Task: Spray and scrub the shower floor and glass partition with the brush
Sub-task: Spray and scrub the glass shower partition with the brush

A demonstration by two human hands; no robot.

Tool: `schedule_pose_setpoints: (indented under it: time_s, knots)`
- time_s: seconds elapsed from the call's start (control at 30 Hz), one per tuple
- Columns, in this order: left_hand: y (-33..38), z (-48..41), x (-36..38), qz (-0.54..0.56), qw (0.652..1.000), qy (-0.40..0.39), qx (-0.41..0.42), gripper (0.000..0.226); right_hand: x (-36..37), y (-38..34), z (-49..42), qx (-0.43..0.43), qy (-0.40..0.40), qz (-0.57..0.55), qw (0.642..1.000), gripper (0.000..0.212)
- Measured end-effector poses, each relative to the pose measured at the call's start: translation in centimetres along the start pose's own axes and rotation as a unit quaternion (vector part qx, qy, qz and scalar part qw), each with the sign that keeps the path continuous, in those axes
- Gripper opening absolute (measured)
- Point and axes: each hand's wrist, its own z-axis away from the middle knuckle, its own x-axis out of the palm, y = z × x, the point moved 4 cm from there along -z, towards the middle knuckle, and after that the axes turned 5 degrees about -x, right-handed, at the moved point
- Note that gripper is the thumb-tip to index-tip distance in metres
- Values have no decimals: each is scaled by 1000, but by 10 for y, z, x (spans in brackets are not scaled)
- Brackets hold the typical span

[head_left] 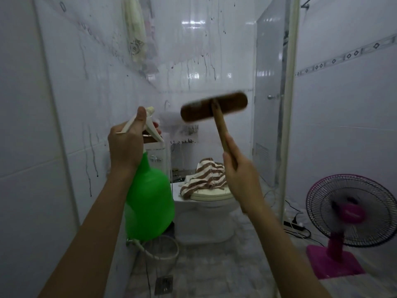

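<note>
Two hands are up, and both are loaded. Nearest on the left, the left hand (125, 145) wraps the neck of the bulbous green plastic spray bottle (149, 203), thumb up along its cream trigger head (148, 123), nozzle aimed away at the pane. On the right, the right hand (238, 179) grips the wooden handle of the long brown scrubbing brush (214, 107), its head raised crosswise at about nozzle height.

Just beyond stands the clear glass partition (193, 61), streaked with dark drips and milky runs. The brush head is blurred, so it may be on the glass or just short of it. Low down lies the grey tiled shower floor (214, 265).

Farther off sit a white toilet (206, 214) with a brown-and-white striped towel (206, 177) on its lid, and a pink pedestal fan (348, 214) on the right.

This looks like the glass stage. The next move needs the bristles flat on the streaks, stroking downward, with the bottle clear of the sweep.
</note>
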Motion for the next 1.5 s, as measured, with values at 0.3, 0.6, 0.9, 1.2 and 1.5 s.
schedule_pose_setpoints:
  time_s: [0.3, 0.6, 0.9, 1.2, 1.5]
  knots:
    - [5, 3, 12, 10, 1000, -2, -4, 35, -5, -28, -85, -39, 16, 15, 999, 49]
    - [14, -3, 13, 20, 1000, -1, 13, 34, 6, -26, -59, -53, 4, 39, 998, 50]
    - [12, -8, 17, 15, 1000, 1, 14, 43, 9, 0, 0, -59, -19, 23, 998, 53]
    - [17, -9, 32, 13, 1000, -1, 11, 39, -11, 1, -58, -60, 31, 0, 998, 50]
    - [3, 0, 58, -13, 1000, -22, -4, 46, -59, 10, -111, -6, 87, -40, 995, 47]
